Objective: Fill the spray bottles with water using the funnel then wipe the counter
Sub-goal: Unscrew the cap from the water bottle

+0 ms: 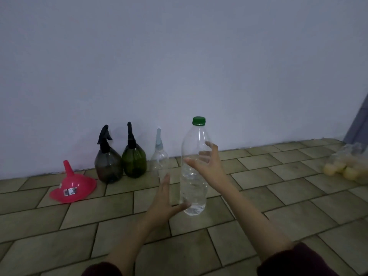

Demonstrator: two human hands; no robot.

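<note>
A clear water bottle point(194, 188) with a green cap stands upright mid-counter, water in its lower part. My right hand point(207, 166) wraps round its middle, thumb in front and fingers behind. My left hand point(166, 198) lies beside the bottle's lower left with straight fingers, its thumb touching near the base. A red funnel point(72, 186) lies mouth-down at the left. Against the wall stand three spray bottles: a dark grey one point(108, 166), a green one point(134, 160) and a clear one point(159, 162) with a pale blue nozzle.
The counter point(278, 196) is tiled in olive-brown and runs along a plain white wall point(179, 56). A clear bag of yellowish round things point(346, 166) lies at the far right.
</note>
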